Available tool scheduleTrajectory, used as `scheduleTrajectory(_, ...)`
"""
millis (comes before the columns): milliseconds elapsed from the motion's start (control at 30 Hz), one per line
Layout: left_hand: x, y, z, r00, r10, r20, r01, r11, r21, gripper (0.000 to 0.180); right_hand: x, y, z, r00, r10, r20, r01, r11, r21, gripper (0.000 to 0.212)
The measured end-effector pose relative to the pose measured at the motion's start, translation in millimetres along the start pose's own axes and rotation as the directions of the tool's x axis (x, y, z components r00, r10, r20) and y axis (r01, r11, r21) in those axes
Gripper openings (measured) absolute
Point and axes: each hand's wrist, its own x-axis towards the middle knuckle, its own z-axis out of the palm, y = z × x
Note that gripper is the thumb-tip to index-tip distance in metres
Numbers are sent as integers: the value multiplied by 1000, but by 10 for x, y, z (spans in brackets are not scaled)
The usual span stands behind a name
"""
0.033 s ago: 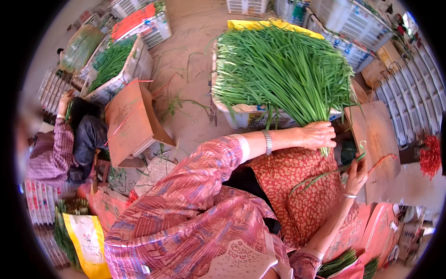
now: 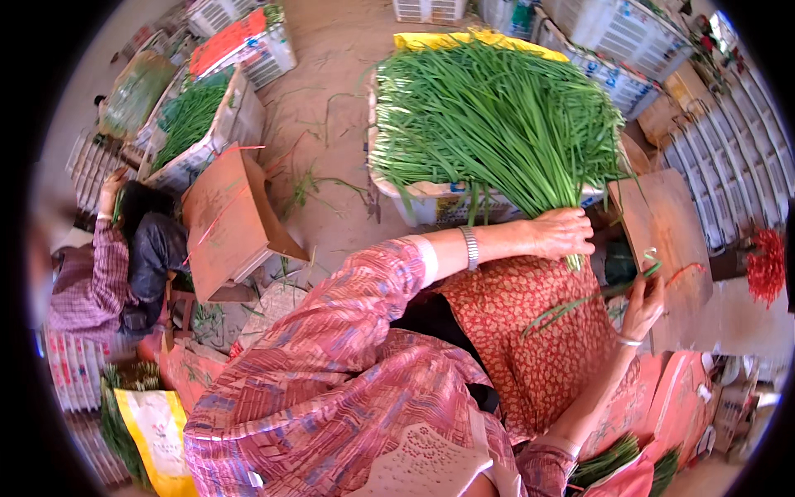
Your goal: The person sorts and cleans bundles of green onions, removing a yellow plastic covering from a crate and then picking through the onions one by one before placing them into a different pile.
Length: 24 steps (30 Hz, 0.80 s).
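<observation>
My left hand [image 2: 563,234], with a metal watch band at its wrist, is closed round the stem end of a bunch of garlic chives [image 2: 542,178]. Pale cut ends poke out below the fingers, and the long leaves fan away over more chives [image 2: 431,91] heaped in a white crate [image 2: 431,209]. At the right, beside a brown board [image 2: 662,207], my right hand [image 2: 642,308] pinches a loose chive leaf [image 2: 563,308]. This leaf trails left across the red flowered apron [image 2: 530,348] on my lap, and its curled tip shows above the fingers.
A folded cardboard box [image 2: 224,215] stands left of centre. Behind it is another crate of greens [image 2: 219,124]. At far left a person in a checked shirt [image 2: 91,282] sits. Red ties [image 2: 766,265] hang at right, near stacked grey crates [image 2: 729,174].
The whole view has shifted slightly. My right hand has risen a little, with the chive leaf still pinched. My left hand keeps its hold on the bunch.
</observation>
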Motion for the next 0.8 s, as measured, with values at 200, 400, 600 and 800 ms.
scheduleTrajectory(200, 14, 0, -62, 988, -32, 154, 28, 999, 29, 49, 455, -457, -349, 950, -179, -254, 198, 979, 51, 22)
scheduleTrajectory(400, 117, -17, -111, 990, -28, 135, 31, 999, -22, 53, 22, 319, -145, 990, -9, 137, 70, 891, -448, 53)
scheduleTrajectory(600, 736, -340, -934, 987, -108, -122, 101, 993, -60, 32, -150, -13, -67, 996, -15, 83, 22, 996, -85, 67)
scheduleTrajectory(800, 1844, -193, -2222, 870, -133, -474, -2, 962, -274, 17, 527, -1212, -82, 890, -412, -197, 439, 890, 120, 95)
